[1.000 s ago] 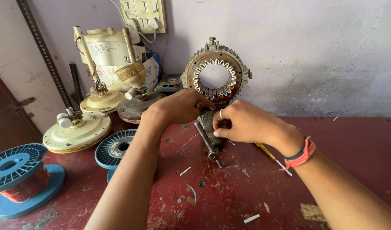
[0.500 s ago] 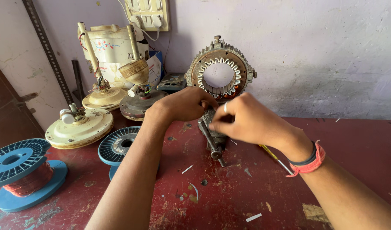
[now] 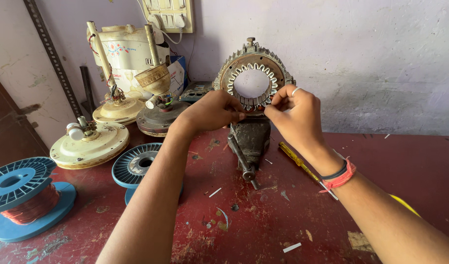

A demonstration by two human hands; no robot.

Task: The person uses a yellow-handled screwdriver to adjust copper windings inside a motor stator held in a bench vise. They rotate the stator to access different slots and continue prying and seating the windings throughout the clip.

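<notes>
Stator ring [image 3: 253, 78] stands upright at upper centre of frame, clamped in a small bench vise [image 3: 249, 139] so both hands are free and its slots face the worker. Left hand [image 3: 212, 110] and right hand [image 3: 298, 115] meet at the ring's lower rim, fingers pinched narrow on the slot edge; anything held is too small to tell. Red bench [image 3: 263, 220] lies open in front. Yellow screwdriver [image 3: 295, 159] beside the vise; blue wire spool [image 3: 23, 195] at lower left, fan housings [image 3: 90, 144] crowd upper left.
</notes>
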